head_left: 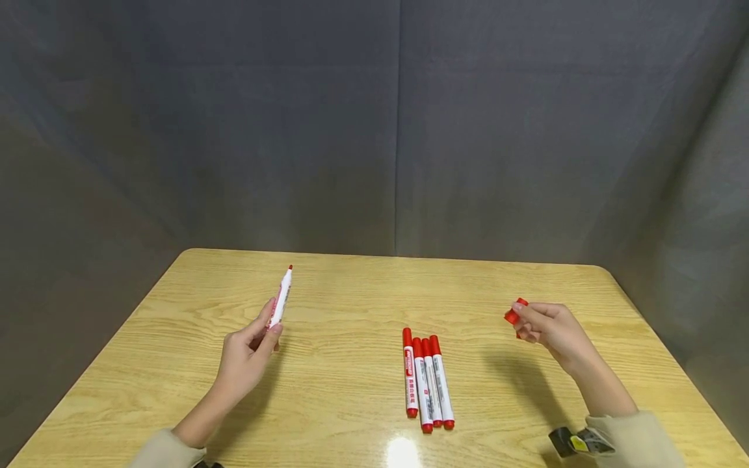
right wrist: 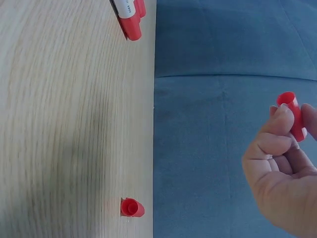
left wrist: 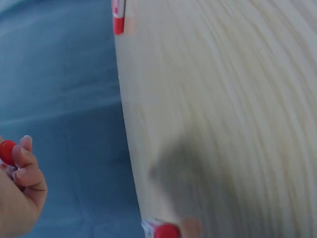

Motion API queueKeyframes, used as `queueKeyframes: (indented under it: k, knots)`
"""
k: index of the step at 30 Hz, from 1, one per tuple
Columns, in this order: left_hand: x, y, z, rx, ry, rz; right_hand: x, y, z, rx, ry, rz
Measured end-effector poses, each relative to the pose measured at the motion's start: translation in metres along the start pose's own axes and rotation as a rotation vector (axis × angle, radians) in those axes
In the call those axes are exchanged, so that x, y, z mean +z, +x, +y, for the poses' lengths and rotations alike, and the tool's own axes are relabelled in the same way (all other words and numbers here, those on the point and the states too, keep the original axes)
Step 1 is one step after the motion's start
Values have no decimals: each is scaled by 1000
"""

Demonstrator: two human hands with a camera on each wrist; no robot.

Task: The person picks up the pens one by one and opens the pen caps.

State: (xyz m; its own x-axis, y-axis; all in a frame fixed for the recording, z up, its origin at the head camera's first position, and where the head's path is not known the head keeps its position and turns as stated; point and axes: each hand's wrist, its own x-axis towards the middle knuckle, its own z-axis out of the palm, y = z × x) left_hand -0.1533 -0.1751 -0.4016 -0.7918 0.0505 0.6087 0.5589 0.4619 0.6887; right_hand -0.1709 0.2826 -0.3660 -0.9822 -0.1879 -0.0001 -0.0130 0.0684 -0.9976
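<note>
On the left of the head view, my left hand pinches an uncapped white marker, its red tip slanting up and away from me. The marker's round red back end shows between the fingers in the left wrist view. My right hand holds a red marker cap between thumb and fingertips, above the table. Its open end is visible in the right wrist view. Another red cap sits on the table, mostly hidden by the right hand in the head view.
Several white markers with red caps lie side by side mid-table, between the hands. At the lower edge of the left wrist view, a red end with some white is partly cut off. A dark curtain hangs behind the wooden table.
</note>
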Motion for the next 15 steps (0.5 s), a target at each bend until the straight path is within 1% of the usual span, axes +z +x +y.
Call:
queueKeyframes:
  k: [6,11,15]
  knots:
    - [-11,-2,-9,-60,38,11,-3,-2,2,-5,-23,4]
    - [-19,-3,-14,-106,38,3,-4,-2,3,-6,-23,7]
    - [-26,-2,-20,-148,60,-6,-6,-3,4,5,-24,17]
